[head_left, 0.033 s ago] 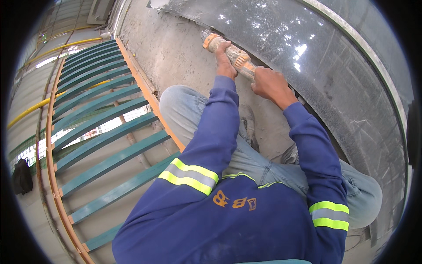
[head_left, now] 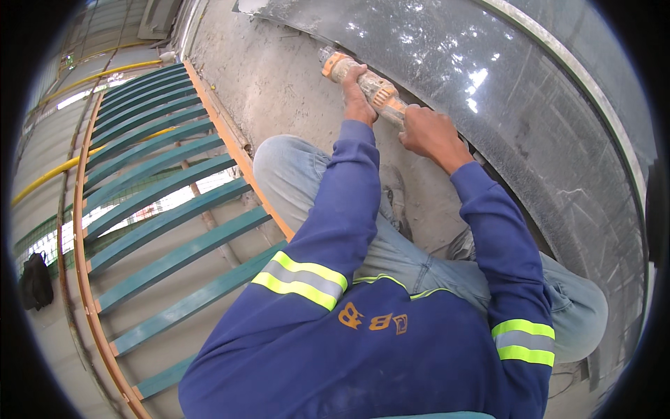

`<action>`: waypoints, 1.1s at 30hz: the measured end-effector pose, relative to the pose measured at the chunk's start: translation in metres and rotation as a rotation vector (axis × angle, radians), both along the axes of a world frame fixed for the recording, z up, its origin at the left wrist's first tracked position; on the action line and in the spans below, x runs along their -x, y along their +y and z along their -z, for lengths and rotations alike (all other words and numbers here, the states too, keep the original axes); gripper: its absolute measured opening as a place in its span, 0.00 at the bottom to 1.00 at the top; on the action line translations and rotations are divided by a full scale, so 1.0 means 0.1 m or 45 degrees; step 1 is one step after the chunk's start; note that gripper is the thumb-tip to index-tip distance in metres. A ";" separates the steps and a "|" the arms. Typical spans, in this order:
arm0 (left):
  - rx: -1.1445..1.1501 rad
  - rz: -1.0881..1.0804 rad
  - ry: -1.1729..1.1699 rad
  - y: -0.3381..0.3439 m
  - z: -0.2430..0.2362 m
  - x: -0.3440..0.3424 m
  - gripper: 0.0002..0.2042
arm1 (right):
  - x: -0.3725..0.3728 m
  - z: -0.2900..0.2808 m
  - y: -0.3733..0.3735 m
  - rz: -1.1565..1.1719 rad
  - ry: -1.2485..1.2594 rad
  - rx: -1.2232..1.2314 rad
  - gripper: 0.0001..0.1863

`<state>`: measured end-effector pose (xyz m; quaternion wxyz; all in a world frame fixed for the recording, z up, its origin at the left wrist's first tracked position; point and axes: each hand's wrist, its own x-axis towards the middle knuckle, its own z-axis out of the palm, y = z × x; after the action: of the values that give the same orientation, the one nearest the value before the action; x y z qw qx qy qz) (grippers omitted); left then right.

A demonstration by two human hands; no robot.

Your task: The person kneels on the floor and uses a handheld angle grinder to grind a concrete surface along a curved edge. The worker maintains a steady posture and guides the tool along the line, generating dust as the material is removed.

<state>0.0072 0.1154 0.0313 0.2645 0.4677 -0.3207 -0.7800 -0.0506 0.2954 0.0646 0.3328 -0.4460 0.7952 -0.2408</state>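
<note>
A dusty orange-and-grey angle grinder point(head_left: 380, 92) lies slantwise along the near edge of a dark, glossy panel point(head_left: 516, 112). Wrapped round the front part of its body is my left hand point(head_left: 358, 99), just behind the metal head point(head_left: 326, 54). My right hand point(head_left: 431, 135) is closed on the tail end, with its knuckles up. The working end of the tool is small and partly out of sight at the panel's edge, so I cannot tell whether a disc is fitted.
To the left, a long frame with green slats and orange-brown rails point(head_left: 230, 146) stands beside my knee. Rough concrete floor point(head_left: 258, 84) lies between it and the panel. Yellow pipes point(head_left: 49, 178) and a black bag point(head_left: 36, 281) are at far left. My bent legs sit close behind the tool.
</note>
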 end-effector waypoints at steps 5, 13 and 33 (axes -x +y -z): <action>0.007 0.023 -0.014 -0.05 0.01 0.03 0.15 | 0.01 0.02 -0.05 0.004 0.006 0.016 0.17; 0.010 0.021 -0.049 -0.33 0.21 0.04 0.16 | 0.03 0.13 -0.26 0.021 0.019 0.074 0.18; 0.005 0.027 0.008 -0.11 0.05 0.04 0.13 | 0.03 0.10 -0.14 -0.009 0.032 -0.001 0.20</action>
<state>0.0035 0.1039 0.0260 0.2581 0.4612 -0.3264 -0.7837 -0.0532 0.2811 0.0544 0.3239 -0.4517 0.7978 -0.2337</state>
